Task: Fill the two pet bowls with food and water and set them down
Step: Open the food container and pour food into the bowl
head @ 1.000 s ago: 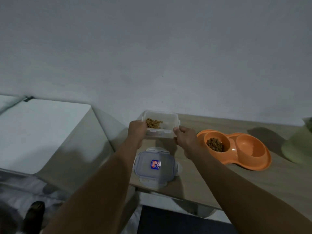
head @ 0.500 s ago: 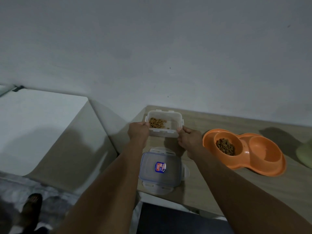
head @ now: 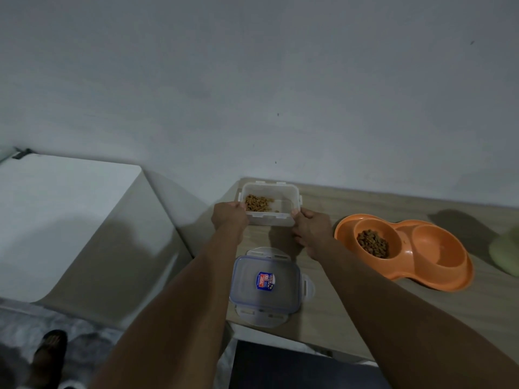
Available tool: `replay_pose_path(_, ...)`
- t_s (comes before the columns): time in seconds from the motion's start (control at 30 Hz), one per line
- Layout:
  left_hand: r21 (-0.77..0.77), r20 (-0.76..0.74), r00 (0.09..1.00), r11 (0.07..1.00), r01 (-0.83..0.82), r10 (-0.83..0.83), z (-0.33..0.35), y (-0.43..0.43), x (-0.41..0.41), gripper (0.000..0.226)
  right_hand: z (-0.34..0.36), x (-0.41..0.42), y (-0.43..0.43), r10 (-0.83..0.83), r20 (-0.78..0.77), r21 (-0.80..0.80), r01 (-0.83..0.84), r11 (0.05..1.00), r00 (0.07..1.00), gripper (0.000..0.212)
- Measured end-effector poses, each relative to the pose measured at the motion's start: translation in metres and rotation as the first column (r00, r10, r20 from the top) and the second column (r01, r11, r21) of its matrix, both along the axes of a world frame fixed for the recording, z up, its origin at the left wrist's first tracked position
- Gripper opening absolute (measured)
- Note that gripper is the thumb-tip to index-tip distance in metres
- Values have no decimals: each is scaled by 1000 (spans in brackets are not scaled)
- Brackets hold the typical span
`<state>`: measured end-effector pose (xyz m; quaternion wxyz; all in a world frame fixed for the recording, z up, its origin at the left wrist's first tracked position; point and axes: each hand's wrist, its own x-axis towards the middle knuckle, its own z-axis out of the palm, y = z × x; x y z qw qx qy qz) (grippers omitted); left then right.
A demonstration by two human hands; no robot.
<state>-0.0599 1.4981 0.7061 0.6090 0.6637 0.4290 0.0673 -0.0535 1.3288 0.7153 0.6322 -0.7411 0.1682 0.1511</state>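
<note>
A clear plastic food container (head: 280,196) with brown kibble in its left half sits on the wooden table (head: 351,304) by the wall. My left hand (head: 229,217) grips its near left corner and my right hand (head: 310,227) holds its near right corner. The container's clear lid (head: 266,284), with a blue label, lies flat near the table's front edge. To the right lies an orange double pet bowl (head: 404,249): its left cup holds kibble, its right cup holds nothing that I can see.
A pale green vessel (head: 505,248) stands at the table's right edge. A white appliance top (head: 61,217) fills the left. A sandalled foot (head: 47,352) shows on the floor at the lower left.
Both hands have carried the container a little farther back toward the wall and lower onto the table. The bowl and the lid have not moved.
</note>
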Motion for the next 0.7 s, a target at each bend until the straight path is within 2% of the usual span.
replay_pose_path(0.1, 55, -24, 999, 998, 22, -21, 7, -5, -4, 30, 6, -2, -2, 32, 3, 1, -32, 999, 999, 33)
replay_pose_path(0.2, 195, -109, 992, 978, 78, -58, 18, -11, -15, 39, 10, -4, -7, 19, 2, 2, -19, 1000, 1000, 33)
replay_pose_path(0.3, 397, -158, 984, 908, 136, -78, 29, -17, -28, 46, 15, -9, -17, 25, 21, -40, -24, 999, 999, 44)
replay_pose_path(0.37, 484, -161, 983, 862, 154, -85, 40, -21, -34, 46, 21, -14, -29, 25, 85, -95, -17, 995, 996, 38)
replay_pose_path(0.43, 523, -144, 986, 839, 149, -86, 54, -28, -38, 46, 32, -20, -41, -3, 126, -118, 18, 993, 992, 28)
replay_pose_path(0.53, 551, -103, 987, 819, 159, -122, 74, -43, -43, 43, 51, -28, -59, -27, 189, -167, 59, 984, 982, 35)
replay_pose_path(0.7, 570, -38, 978, 800, 189, -204, 106, -80, -43, 41, 85, -38, -95, -44, 274, -234, 111, 966, 961, 29)
